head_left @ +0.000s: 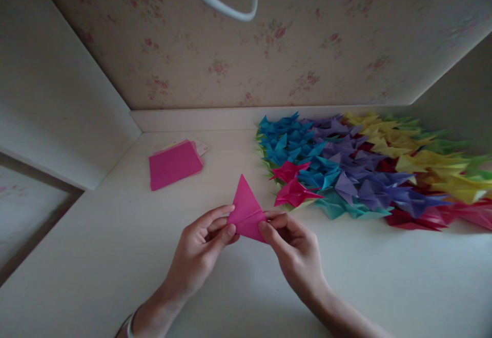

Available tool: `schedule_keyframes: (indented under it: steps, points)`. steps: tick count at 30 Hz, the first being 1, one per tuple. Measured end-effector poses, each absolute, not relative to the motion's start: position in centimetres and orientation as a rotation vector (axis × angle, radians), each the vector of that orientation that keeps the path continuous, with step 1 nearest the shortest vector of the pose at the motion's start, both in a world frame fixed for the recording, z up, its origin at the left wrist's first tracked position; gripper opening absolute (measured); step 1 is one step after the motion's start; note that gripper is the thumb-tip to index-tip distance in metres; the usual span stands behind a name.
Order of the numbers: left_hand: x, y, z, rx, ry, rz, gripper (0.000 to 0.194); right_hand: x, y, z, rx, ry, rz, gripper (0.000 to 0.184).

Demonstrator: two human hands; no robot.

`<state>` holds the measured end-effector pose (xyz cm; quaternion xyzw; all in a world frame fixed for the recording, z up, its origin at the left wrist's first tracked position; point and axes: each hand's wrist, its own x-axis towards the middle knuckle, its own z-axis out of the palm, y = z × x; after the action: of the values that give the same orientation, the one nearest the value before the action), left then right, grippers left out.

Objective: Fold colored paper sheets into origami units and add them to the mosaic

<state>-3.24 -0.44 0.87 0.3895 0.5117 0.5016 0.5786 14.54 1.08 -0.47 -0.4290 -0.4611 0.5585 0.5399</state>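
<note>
A pink paper (246, 210), folded to a pointed triangle, is held just above the white table (96, 256) at the centre. My left hand (202, 248) pinches its left lower edge between thumb and fingers. Its right lower corner is pinched by my right hand (290, 248). The tip of the paper points away from me. Just beyond it to the right lie two finished pink folded figures (292, 183) at the near edge of a large pile.
A heap of folded paper figures (376, 169) in blue, purple, yellow, green and red covers the table's right rear. A stack of pink paper sheets (173, 164) lies at the left rear. Floral wallpaper (230, 45) backs the table; a white cord (230, 4) hangs above.
</note>
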Motion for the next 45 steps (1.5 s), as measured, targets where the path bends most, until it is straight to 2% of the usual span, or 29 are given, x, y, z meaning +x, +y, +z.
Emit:
schedule_keyframes:
  steps: [4,18,28,34,41,45]
  points:
    - [-3.18,-0.51,1.0,0.883,1.186,1.145,0.039,14.44,1.05,-0.54,-1.061,-1.058,1.315,0.037]
    - [-3.06,-0.69,1.02,1.063,1.291,1.105,0.041,14.49,1.17,-0.69,-1.089,-1.026,1.331,0.033]
    - [-2.97,-1.05,1.37,0.995,1.149,1.105,0.051,14.39,1.54,-0.37,-1.039,-0.878,1.346,0.029]
    - [-2.9,-1.22,0.85,1.133,1.24,1.094,0.045,14.29,1.56,-0.46,-1.046,-0.895,1.349,0.028]
    - [-3.17,-0.88,1.02,1.099,1.301,1.015,0.048,14.4,1.61,-0.62,-1.019,-0.868,1.392,0.026]
    - [-3.16,-0.68,1.0,1.04,1.244,0.965,0.031,14.34,1.54,-0.71,-1.009,-0.869,1.412,0.025]
